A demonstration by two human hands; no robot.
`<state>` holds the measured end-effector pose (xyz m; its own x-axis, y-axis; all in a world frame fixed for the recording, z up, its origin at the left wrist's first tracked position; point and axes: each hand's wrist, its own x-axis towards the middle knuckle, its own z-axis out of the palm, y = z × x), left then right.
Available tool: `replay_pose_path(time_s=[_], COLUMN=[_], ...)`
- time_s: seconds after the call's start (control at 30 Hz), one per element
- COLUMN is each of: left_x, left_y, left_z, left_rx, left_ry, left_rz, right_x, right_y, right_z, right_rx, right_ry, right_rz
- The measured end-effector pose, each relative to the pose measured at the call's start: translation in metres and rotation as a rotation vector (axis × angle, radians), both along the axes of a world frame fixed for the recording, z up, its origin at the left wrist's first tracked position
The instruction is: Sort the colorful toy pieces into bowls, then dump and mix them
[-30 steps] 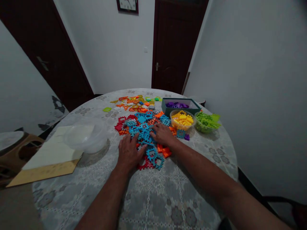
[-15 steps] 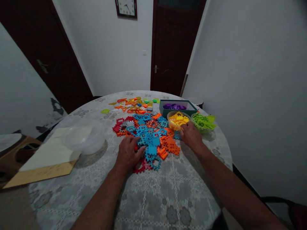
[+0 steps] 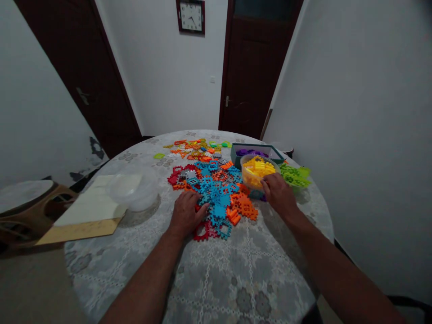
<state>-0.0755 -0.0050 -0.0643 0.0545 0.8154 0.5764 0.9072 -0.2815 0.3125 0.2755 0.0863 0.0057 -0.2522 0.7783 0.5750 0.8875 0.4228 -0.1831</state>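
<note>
A pile of flat interlocking plastic tiles [image 3: 216,191], blue, orange and red, lies in the middle of the round table [image 3: 236,279]. My left hand [image 3: 185,213] rests palm down on the pile's near left edge, fingers stretched over blue and red tiles. My right hand [image 3: 278,193] sits at the near rim of a clear bowl of yellow pieces [image 3: 258,171], fingers curled against it; whether it holds anything is hidden.
A teal box with purple pieces [image 3: 256,152] and a bowl of green pieces [image 3: 295,176] stand behind and right of the yellow bowl. More mixed tiles [image 3: 195,148] lie farther back. A clear lidded container [image 3: 133,191] sits on cardboard [image 3: 81,225] at left.
My right hand left the middle of the tile pile and moved right to the yellow bowl. My left hand stayed on the pile. The view tilted up slightly.
</note>
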Motion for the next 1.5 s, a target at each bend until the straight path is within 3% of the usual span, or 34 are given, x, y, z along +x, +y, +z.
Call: replay_pose_path(time_s=[0.13, 0.23, 0.4, 0.53, 0.63, 0.7, 0.83, 1.03, 1.23, 1.37, 1.5], left_x=[0.001, -0.001, -0.002, 0.000, 0.002, 0.003, 0.005, 0.006, 0.008, 0.014, 0.017], left_y=[-0.002, -0.003, -0.002, -0.002, -0.001, 0.000, 0.000, -0.003, -0.006, -0.009, -0.008], left_z=[0.000, -0.001, -0.002, -0.003, -0.005, -0.007, -0.008, -0.006, 0.000, 0.002, 0.003], left_rx=[-0.015, -0.013, -0.006, 0.008, 0.025, 0.040, 0.047, 0.063, 0.119, 0.012, -0.080], left_ry=[0.055, 0.079, 0.050, 0.004, -0.034, -0.051, -0.046, -0.073, -0.079, 0.020, 0.062], left_rz=[0.150, 0.225, 0.312, 0.323, 0.314, 0.311, 0.307, 0.300, 0.219, 0.122, 0.146], right_x=[-0.021, -0.051, -0.111, -0.141, -0.149, -0.150, -0.149, -0.135, -0.114, -0.109, -0.106], right_y=[-0.018, -0.027, -0.024, -0.009, 0.002, 0.007, 0.009, 0.005, 0.004, 0.003, 0.006], right_z=[0.030, 0.039, 0.031, 0.020, 0.010, 0.004, 0.002, 0.027, 0.031, 0.024, 0.020], right_rx=[-0.009, -0.197, -0.754, -1.138, -1.346, -1.399, -1.426, -1.380, -1.073, -0.861, -0.681], right_ry=[0.160, 0.410, 1.039, 1.535, 1.715, 1.742, 1.783, 1.858, 1.874, 1.801, 1.602], right_rz=[0.129, 0.225, 0.405, 0.387, 0.300, 0.276, 0.285, 0.397, 0.403, 0.406, 0.466])
